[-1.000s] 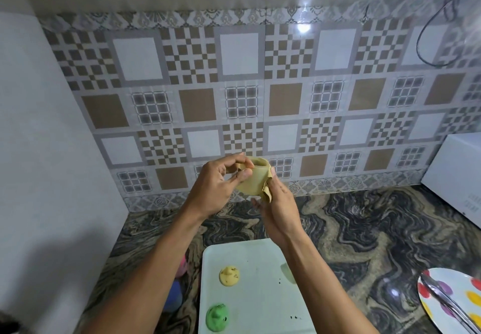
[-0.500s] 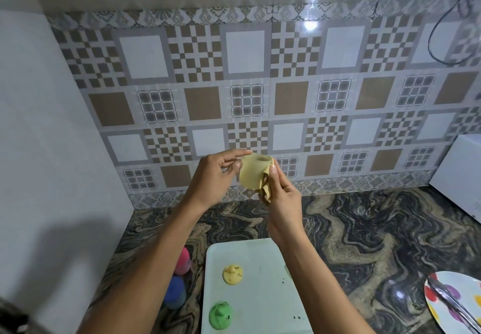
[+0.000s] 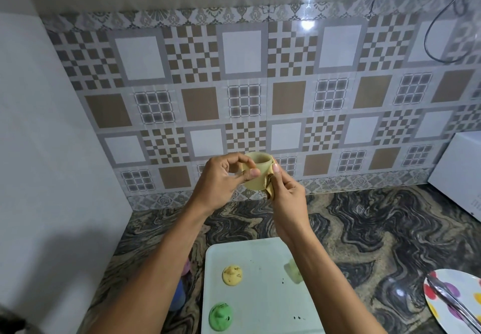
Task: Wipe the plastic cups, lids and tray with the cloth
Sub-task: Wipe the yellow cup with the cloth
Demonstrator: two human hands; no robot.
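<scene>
I hold a small pale yellow plastic cup [image 3: 256, 169] up in front of the tiled wall, its open rim facing up. My left hand [image 3: 221, 180] pinches its left side with thumb and fingers. My right hand [image 3: 286, 198] grips a tan cloth [image 3: 269, 190] and presses it on the cup's right side. Below, a white tray [image 3: 260, 299] carries a yellow lid [image 3: 232, 275], a green lid [image 3: 220, 316] and a pale green cup [image 3: 294, 271] partly hidden by my right forearm. A pink cup [image 3: 187, 266] and a blue cup [image 3: 178, 297] peek out behind my left forearm.
The tray lies on a dark marbled counter [image 3: 377, 229]. A dotted plate [image 3: 463, 305] with metal tongs [image 3: 453, 305] sits at the right edge. A white appliance [image 3: 463, 172] stands at the back right, and a white wall [image 3: 52, 177] closes the left side.
The cup has turned between my hands, so its open rim shows at the top again. The cloth has slid from over the cup to its right side.
</scene>
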